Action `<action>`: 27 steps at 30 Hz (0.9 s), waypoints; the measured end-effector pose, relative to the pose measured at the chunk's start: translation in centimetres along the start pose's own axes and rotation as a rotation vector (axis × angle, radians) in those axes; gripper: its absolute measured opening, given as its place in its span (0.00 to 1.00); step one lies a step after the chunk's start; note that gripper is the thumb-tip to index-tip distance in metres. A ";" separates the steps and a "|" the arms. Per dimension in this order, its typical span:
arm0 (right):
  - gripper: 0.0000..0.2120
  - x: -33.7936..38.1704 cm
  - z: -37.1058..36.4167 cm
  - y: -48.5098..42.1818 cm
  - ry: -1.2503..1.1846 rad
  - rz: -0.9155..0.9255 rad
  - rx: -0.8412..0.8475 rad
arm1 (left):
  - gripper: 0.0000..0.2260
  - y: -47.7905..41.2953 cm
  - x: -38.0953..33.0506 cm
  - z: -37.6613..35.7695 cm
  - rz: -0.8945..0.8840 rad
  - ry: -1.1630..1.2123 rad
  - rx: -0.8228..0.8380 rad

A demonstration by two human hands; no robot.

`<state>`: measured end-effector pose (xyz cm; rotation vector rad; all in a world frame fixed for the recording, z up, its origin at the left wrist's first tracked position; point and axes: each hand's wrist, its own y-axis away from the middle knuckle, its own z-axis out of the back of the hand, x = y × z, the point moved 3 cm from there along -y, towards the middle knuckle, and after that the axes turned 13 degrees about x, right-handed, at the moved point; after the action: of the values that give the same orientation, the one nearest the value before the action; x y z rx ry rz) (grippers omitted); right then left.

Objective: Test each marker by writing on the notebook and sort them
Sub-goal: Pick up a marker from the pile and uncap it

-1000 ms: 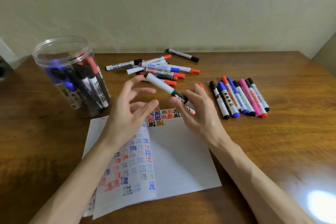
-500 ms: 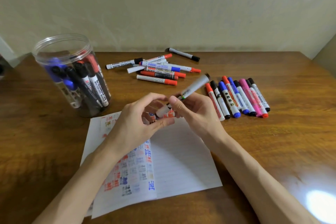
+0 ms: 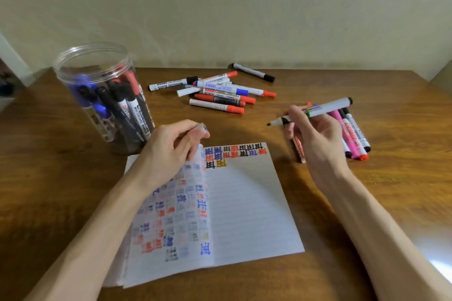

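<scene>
Okay, gripped uncapped marker (image 3: 325, 109) in right hand (image 3: 315, 134), fingers curled round the white barrel near a green band. Pointed its black tip left, black rear end up and to the right. Held it off the desk (image 3: 367, 203), clear of the paper, just beyond the top right corner of the notebook (image 3: 249, 203). Pinched small pale cap (image 3: 203, 127) in left hand (image 3: 171, 146) between thumb and fingertips, cap mostly hidden. Positioned left hand over the notebook's left page; could not tell if touching it. Logged notebook open on the desk, left page curled up and full of faded red, blue and black test marks, right page lined with marks along its top. Logged clear jar (image 3: 97, 76) upright at desk's left, with blue, black and red capped markers leaning inside. Noted loose pile of markers (image 3: 220, 91) behind the notebook, crossing each other. Noted 1 lone black-capped marker (image 3: 254, 72) apart behind the pile. Noted row of markers (image 3: 352, 134) side by side at right, partly hidden behind right hand.
</scene>
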<state>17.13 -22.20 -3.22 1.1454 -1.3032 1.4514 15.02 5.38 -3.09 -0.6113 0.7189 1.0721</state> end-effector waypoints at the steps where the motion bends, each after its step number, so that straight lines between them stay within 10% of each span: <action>1: 0.20 -0.1 0.0 0.1 0.001 -0.028 0.001 | 0.10 -0.2 0.0 -0.1 0.010 -0.004 0.004; 9: 0.10 -0.6 -5.0 0.8 0.204 -0.051 0.222 | 0.14 0.2 0.0 -1.0 0.068 -0.122 0.034; 27: 0.10 -1.9 -6.3 1.3 0.480 -0.041 0.137 | 0.10 0.1 0.4 -1.1 0.050 -0.176 -0.024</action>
<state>15.71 -16.07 -5.57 0.8289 -0.8527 1.6761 14.83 4.85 -4.09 -0.5148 0.5711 1.1669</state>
